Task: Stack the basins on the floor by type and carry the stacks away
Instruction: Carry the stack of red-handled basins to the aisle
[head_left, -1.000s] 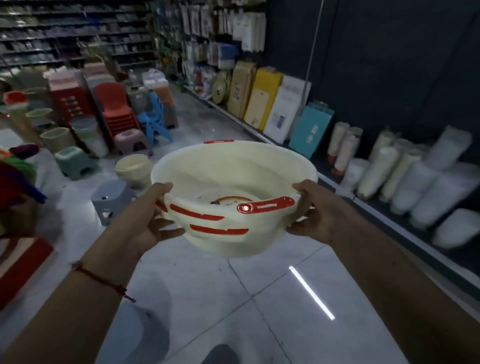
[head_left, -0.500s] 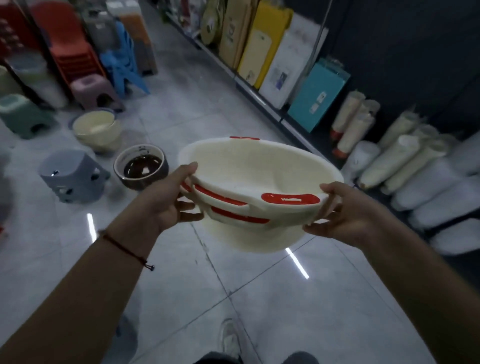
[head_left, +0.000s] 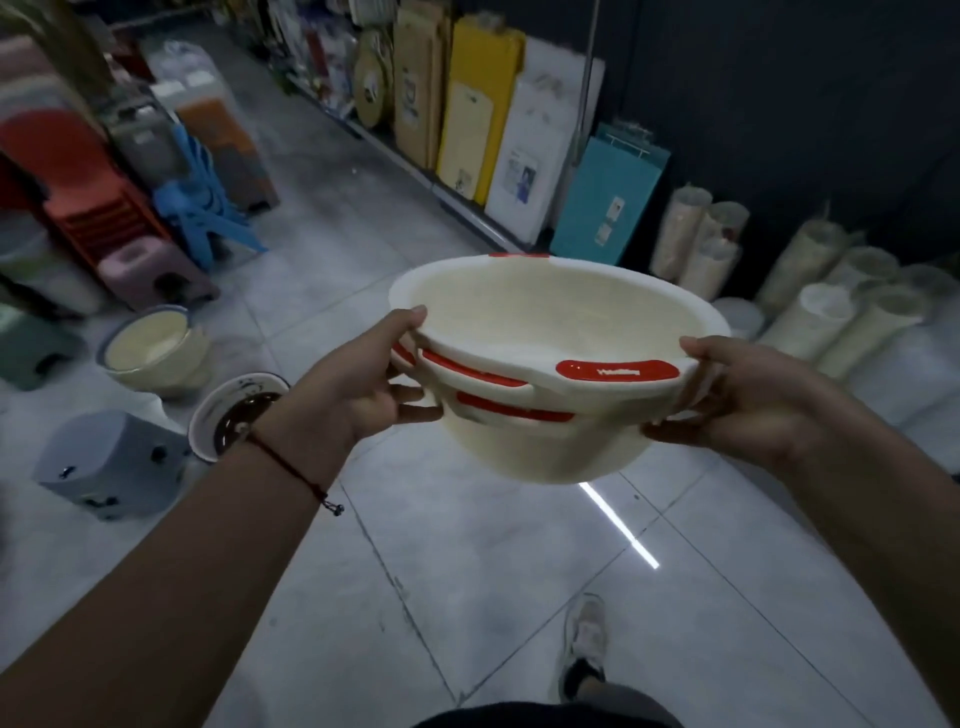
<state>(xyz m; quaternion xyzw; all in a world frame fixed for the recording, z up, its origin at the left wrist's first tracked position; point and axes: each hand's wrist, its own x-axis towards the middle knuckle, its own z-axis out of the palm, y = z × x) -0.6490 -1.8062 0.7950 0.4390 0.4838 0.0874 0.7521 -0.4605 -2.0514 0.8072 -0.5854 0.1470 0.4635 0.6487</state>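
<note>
I carry a nested stack of cream basins with red handle strips (head_left: 550, 332) above the tiled floor. My left hand (head_left: 358, 384) grips the stack's left rim, thumb on top and fingers underneath. My right hand (head_left: 748, 400) grips the right rim the same way. On the floor at the left stand a cream basin stack (head_left: 153, 351) and a white-rimmed basin with a dark inside (head_left: 236, 410), partly hidden behind my left wrist.
A grey stool (head_left: 111, 462) sits at the left, with pink (head_left: 150, 275) and green stools, red and blue chairs behind it. Boards and a teal package (head_left: 605, 197) lean on the right shelf base, beside wrapped rolls (head_left: 831, 317). My shoe (head_left: 584, 644) is below.
The view has tilted down and advanced along the aisle. The floor basins and grey stool now lie closer at the left. My hands keep the same hold on the stack.
</note>
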